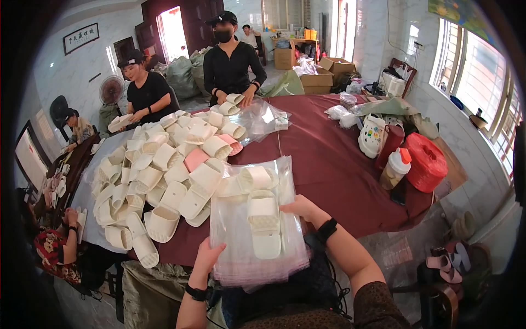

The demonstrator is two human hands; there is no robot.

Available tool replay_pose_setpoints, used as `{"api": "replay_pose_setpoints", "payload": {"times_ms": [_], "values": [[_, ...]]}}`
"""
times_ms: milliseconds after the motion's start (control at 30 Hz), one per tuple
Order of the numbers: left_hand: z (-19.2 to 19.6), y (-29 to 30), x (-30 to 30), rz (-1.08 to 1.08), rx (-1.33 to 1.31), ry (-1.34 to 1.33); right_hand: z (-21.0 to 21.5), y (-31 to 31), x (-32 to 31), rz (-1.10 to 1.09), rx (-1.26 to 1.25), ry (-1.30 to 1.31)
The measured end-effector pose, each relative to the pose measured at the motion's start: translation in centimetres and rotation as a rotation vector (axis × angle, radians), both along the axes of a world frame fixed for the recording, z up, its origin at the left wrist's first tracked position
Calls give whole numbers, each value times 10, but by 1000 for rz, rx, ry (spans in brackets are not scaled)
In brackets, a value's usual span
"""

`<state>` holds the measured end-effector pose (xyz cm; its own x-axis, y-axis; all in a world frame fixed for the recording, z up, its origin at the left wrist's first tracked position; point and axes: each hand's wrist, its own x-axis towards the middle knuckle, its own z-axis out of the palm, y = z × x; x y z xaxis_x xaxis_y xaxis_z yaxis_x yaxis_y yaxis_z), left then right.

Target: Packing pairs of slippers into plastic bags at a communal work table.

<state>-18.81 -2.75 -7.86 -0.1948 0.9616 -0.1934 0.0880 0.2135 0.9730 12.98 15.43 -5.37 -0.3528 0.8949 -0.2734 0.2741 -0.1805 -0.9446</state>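
Note:
A thick stack of clear plastic bags (pixel 235 255) lies in front of me, over the table's near edge. Two cream slippers rest on top: one slipper (pixel 263 222) points toward me, the other slipper (pixel 241 182) lies crosswise behind it. At the stack's left edge, my left hand (pixel 207 257) is closed with the thumb on top; its other fingers are mostly hidden beneath. My right hand (pixel 301 208) grips the right edge of the bags, thumb toward the nearer slipper, fingers largely out of sight. A big heap of cream slippers (pixel 164 159) sits left of the bags, with a pink slipper (pixel 196 159) among them.
A dark red cloth (pixel 318 148) covers the table. At right stand a red twine roll (pixel 426 163), a bottle (pixel 395 167) and a white clog (pixel 371 136). Across the table, a person (pixel 233 68) handles a slipper; other people work at left. Cardboard boxes (pixel 318 82) stand behind.

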Motion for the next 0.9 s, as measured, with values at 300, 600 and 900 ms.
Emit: {"api": "replay_pose_setpoints", "payload": {"times_ms": [300, 600, 900], "values": [[-23, 10, 21, 77, 84, 146, 65, -39, 15, -62, -1, 406], [-25, 71, 81, -29, 125, 134, 35, -20, 103, -276, -9, 199], [20, 75, 87, -25, 92, 648, 12, 31, 112, -277, 317, -851]]}}
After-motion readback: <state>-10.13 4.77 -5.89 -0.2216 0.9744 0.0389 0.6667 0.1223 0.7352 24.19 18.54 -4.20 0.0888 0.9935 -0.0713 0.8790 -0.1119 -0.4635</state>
